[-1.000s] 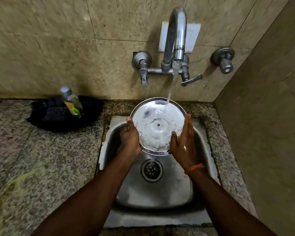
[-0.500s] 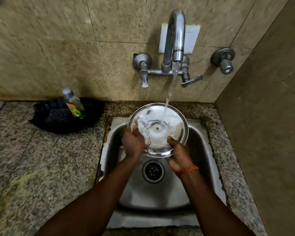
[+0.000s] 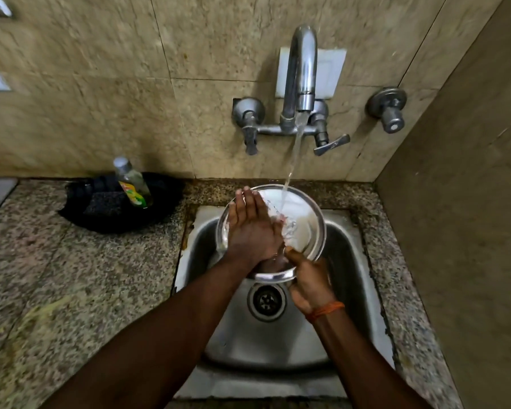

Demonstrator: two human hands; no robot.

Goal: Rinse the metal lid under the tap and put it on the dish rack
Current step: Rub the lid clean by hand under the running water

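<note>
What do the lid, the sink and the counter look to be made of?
The lid looks like polished steel: thin, bright and mirror-like under the water. The sink seems to be steel too, with a duller grey sheen and scuffs. The counter looks like speckled stone, probably granite; how glossy it is I cannot tell.

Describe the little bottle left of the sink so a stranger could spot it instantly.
Start at the steel sink and look left across the speckled counter to the black dish against the wall. The bottle leans inside it, next to a dark scrub pad; it is the only clear thing there, with a grey cap and a yellow-green label.
</note>
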